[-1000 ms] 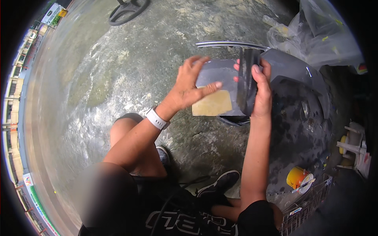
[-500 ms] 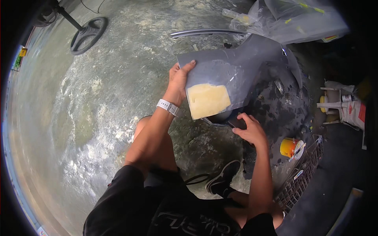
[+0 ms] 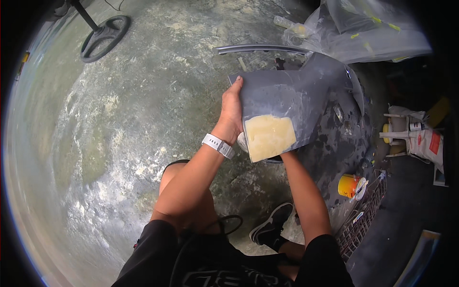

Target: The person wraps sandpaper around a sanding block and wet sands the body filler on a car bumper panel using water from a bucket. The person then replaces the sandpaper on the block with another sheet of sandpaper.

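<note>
A grey car bumper [image 3: 313, 79] lies in front of me. Near its closest corner is a cream-yellow patch that looks like body filler [image 3: 270, 137]. My left hand [image 3: 231, 109] is closed around the bumper's left edge, thumb along the upper face. On that wrist is a white-strapped watch [image 3: 218, 145]. My right forearm [image 3: 308, 198] reaches under the bumper's near edge, so the right hand and anything in it are hidden. A dark rounded rim [image 3: 273, 160], perhaps of a bucket, shows just below that edge.
At the right stand a yellow-orange can [image 3: 347, 186] and a metal grille [image 3: 366, 210]. Farther right is a stool [image 3: 401, 128] with bags. Plastic sheeting [image 3: 368, 33] and a bottle [image 3: 283, 21] lie at the back. A black spoked-ring stand base [image 3: 105, 39] sits far left.
My right hand, which held a dark block beside the bumper, has gone under its near edge. The left hand still grips the bumper. The view has shifted slightly.
</note>
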Available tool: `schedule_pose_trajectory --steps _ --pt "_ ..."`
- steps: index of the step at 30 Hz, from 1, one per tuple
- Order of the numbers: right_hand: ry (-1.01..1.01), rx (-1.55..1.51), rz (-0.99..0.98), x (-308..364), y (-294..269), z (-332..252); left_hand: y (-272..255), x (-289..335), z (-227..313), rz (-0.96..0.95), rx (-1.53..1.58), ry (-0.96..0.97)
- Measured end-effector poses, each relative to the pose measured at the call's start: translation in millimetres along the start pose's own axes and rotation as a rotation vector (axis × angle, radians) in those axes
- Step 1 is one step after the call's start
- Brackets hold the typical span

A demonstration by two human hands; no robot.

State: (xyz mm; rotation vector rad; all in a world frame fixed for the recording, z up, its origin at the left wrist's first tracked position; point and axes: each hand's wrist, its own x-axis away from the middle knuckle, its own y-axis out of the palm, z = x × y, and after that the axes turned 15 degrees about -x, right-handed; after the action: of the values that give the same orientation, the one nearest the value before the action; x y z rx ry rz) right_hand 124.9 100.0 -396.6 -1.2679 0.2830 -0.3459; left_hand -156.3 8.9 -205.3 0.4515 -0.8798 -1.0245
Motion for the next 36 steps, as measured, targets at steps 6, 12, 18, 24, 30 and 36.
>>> schedule_pose_trajectory --steps 6,12,18,24,30,36 --pt "0.409 -0.633 -0.178 -6 -196 -62 -8 12 12 0.044 -0.025 -0.001" --pt "0.685 -0.763 -0.045 76 -283 -90 -29 3 -32 0.109 -0.363 0.125" --pt "0.683 -0.935 0.355 56 -269 -110 -88 14 -51 0.018 -0.746 -0.065" --pt "0.503 -0.836 0.37 11 -195 -143 -83 14 -59 0.007 -0.751 -0.104" --pt "0.453 -0.806 0.391 8 -192 -160 -95 10 -56 -0.045 -0.682 -0.12" --pt "0.419 -0.782 0.403 16 -197 -145 -90 10 -52 -0.082 -0.658 -0.122"
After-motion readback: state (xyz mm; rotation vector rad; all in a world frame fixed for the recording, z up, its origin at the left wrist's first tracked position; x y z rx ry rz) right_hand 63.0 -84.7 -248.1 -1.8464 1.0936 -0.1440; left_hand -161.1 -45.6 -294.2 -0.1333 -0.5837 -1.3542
